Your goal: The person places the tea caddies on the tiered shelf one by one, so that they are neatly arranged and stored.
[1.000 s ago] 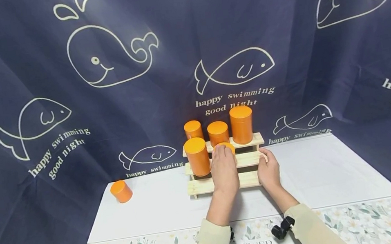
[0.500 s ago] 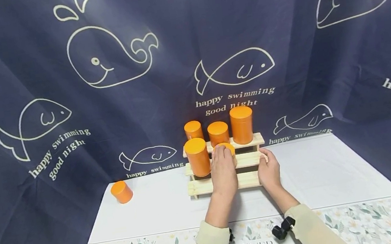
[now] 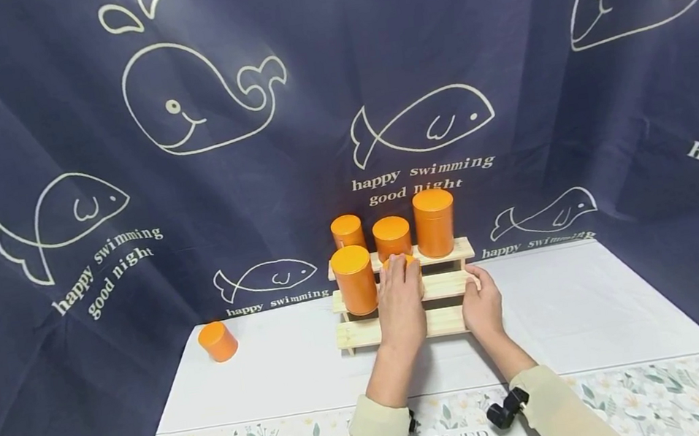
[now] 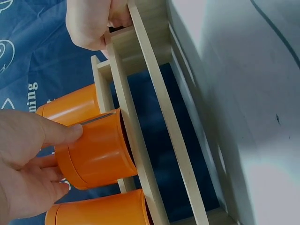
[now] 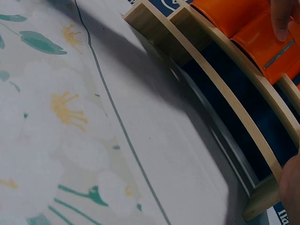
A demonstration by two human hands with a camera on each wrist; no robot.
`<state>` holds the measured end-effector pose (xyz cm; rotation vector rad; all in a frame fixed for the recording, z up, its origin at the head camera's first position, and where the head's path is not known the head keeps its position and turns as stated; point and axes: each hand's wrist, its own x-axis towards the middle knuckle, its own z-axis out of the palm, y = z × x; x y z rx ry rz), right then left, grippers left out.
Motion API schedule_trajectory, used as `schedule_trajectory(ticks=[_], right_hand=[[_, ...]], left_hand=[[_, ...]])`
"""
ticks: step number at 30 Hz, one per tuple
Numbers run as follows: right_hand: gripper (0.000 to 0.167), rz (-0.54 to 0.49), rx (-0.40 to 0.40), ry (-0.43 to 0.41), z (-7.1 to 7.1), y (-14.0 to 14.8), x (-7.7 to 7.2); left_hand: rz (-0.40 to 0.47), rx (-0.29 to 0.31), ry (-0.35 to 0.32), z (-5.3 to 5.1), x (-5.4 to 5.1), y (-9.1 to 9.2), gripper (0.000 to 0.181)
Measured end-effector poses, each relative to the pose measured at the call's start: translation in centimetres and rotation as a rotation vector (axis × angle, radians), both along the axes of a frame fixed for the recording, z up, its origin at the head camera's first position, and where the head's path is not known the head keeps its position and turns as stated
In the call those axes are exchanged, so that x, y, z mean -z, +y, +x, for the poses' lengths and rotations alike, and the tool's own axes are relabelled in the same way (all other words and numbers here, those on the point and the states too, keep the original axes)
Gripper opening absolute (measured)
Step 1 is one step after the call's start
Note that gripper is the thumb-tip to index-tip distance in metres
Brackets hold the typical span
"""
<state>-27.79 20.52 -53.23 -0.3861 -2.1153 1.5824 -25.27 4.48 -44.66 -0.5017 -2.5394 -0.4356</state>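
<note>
A three-step wooden rack stands on the white table. On its middle step my left hand holds a short orange canister, thumb on one side and fingers on the other in the left wrist view. The head view leaves only part of its lid showing behind the fingers. A taller orange canister stands just left of that hand. My right hand grips the right end of the rack; in the right wrist view only an edge of this hand shows.
Two shorter orange canisters, one at left and one in the middle, and a tall one stand on the top step. Another short canister is on the table at far left. A dark blue curtain hangs behind.
My left fingers shift slightly over the canister, covering more of its lid than half a second ago. The right hand stays on the rack's end. The head view moves a little.
</note>
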Motion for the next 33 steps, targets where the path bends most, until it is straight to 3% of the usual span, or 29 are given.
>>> schedule_trajectory(ticks=[6, 12, 17, 21, 28, 33], right_hand=[[0.04, 0.002, 0.003, 0.006, 0.1, 0.1, 0.0], [0.04, 0.005, 0.011, 0.014, 0.2, 0.0, -0.2], [0.039, 0.003, 0.01, 0.027, 0.2, -0.2, -0.2], [0.039, 0.006, 0.011, 0.031, 0.1, -0.2, -0.3], [0.04, 0.005, 0.011, 0.019, -0.1, 0.0, -0.3], [0.04, 0.006, 0.008, 0.015, 0.2, -0.1, -0.3]], left_hand=[[0.022, 0.07, 0.071, 0.3, 0.2, -0.1, 0.045], [0.129, 0.179, 0.154, 0.8, -0.4, -0.9, 0.044], [0.247, 0.245, 0.253, 1.1, -1.6, -1.8, 0.037], [0.334, 0.3, 0.282, 1.6, -2.9, -2.5, 0.035], [0.449, 0.321, 0.286, 2.5, -5.2, -4.1, 0.033], [0.511, 0.312, 0.296, 3.0, -6.2, -5.4, 0.032]])
